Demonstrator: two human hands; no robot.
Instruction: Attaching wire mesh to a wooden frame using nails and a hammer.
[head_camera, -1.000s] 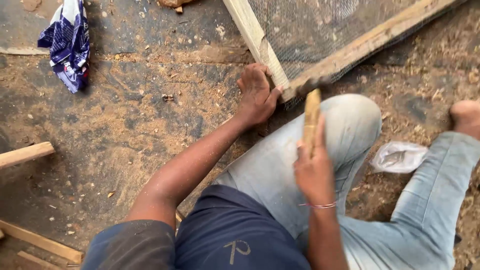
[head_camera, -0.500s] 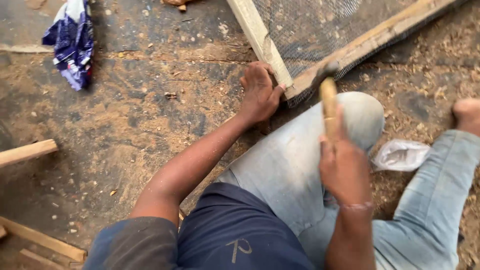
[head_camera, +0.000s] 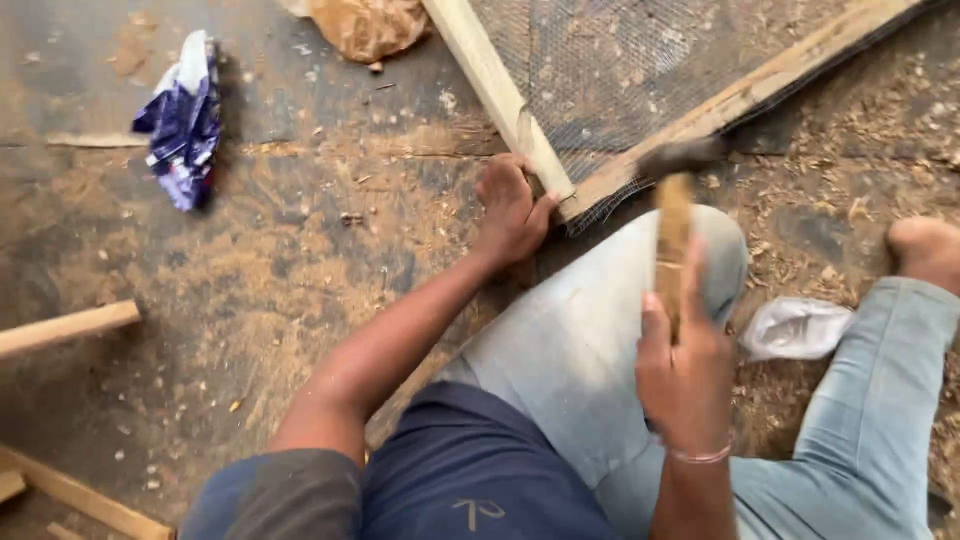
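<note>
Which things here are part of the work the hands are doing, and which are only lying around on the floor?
In use:
- hammer, held by the right hand
- wooden frame with wire mesh, its corner steadied by the left hand

Lying about:
- blue and white wrapper
- white plastic bag
- brown bag
- loose wood strips

I see soft, even daylight without glare; the hammer (head_camera: 676, 215) above my right hand's (head_camera: 687, 372) fingers is motion-blurred, and corners look dimmer.
</note>
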